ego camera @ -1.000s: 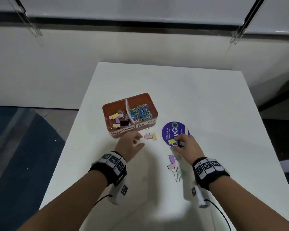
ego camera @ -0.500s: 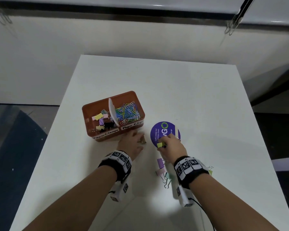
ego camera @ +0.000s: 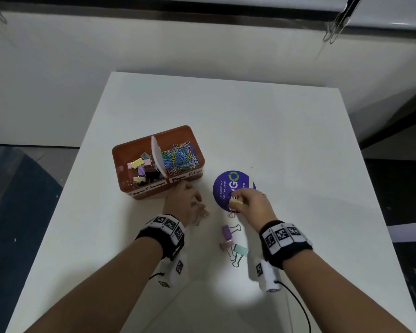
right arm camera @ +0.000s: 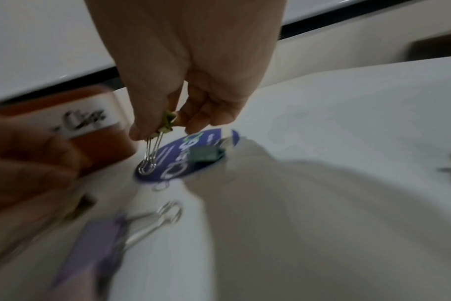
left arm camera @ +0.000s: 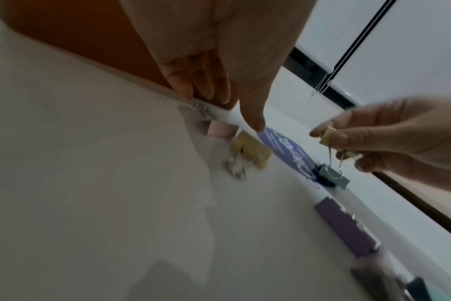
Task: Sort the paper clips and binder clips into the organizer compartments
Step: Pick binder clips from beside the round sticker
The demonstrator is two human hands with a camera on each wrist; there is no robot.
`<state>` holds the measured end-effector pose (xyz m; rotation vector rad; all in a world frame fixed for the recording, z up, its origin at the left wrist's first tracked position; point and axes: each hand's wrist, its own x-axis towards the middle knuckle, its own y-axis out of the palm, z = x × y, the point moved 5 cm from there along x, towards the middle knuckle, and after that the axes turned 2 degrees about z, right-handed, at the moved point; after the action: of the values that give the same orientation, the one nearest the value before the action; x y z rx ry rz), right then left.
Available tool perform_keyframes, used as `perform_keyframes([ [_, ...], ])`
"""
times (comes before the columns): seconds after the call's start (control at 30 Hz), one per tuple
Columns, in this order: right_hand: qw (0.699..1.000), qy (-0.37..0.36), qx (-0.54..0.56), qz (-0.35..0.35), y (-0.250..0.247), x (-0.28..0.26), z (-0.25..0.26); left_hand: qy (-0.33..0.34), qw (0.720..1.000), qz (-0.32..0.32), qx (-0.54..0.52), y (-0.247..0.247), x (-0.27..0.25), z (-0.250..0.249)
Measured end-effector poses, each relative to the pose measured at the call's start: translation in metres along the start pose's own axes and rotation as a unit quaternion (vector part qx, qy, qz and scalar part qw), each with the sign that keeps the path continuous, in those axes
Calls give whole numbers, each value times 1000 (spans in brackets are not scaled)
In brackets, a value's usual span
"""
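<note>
An orange organizer (ego camera: 139, 192) holds binder clips in its left compartment and coloured paper clips in its right. My right hand (ego camera: 238, 202) pinches a yellow binder clip (right arm camera: 167, 122) just above a purple round sticker (ego camera: 223, 188); the clip's wire handles hang down. A green binder clip (right arm camera: 203, 153) lies on that sticker. In front of the organizer, my left hand (left arm camera: 219, 106) hovers with straight fingers over a pink binder clip (left arm camera: 220, 130) and a yellow binder clip (left arm camera: 250, 151) on the table, holding nothing.
Purple (ego camera: 226, 232), pink (ego camera: 226, 246) and teal (ego camera: 241, 249) binder clips lie between my wrists. The white table (ego camera: 286, 145) has a wall behind it, a drop to the floor on the left and dark furniture on the right.
My right hand has raised the yellow binder clip off the purple sticker. My left hand has moved right, over the pink and yellow clips. The head view shifted.
</note>
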<state>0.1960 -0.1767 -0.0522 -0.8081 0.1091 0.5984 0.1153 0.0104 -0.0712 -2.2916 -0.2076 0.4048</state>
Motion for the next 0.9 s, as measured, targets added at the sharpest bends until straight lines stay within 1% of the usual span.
perform_keyframes([
  [0.07,999,19,39,-16,-16,0,-6,-6,1000,6,-14,-5,0,-1],
  [0.17,998,47,43,-25,-31,4,-25,-41,997,43,41,-7,-1,4],
  [0.27,994,78,81,11,-28,1,-35,-75,994,69,33,-5,-7,10],
  [0.33,993,81,71,42,-21,0,-35,-85,993,75,30,-1,-11,11],
  [0.4,995,78,42,54,-12,0,-34,-84,994,66,14,3,-13,13],
  [0.57,997,64,-37,35,-5,4,-26,-57,998,36,9,3,-5,17],
  [0.73,996,55,-61,27,0,5,-24,-73,996,51,1,1,-1,22],
  [0.83,997,50,-49,15,3,2,-24,-71,996,35,30,-2,-3,21],
  [0.9,998,44,-46,12,4,1,-24,-59,994,25,88,-6,-5,17],
])
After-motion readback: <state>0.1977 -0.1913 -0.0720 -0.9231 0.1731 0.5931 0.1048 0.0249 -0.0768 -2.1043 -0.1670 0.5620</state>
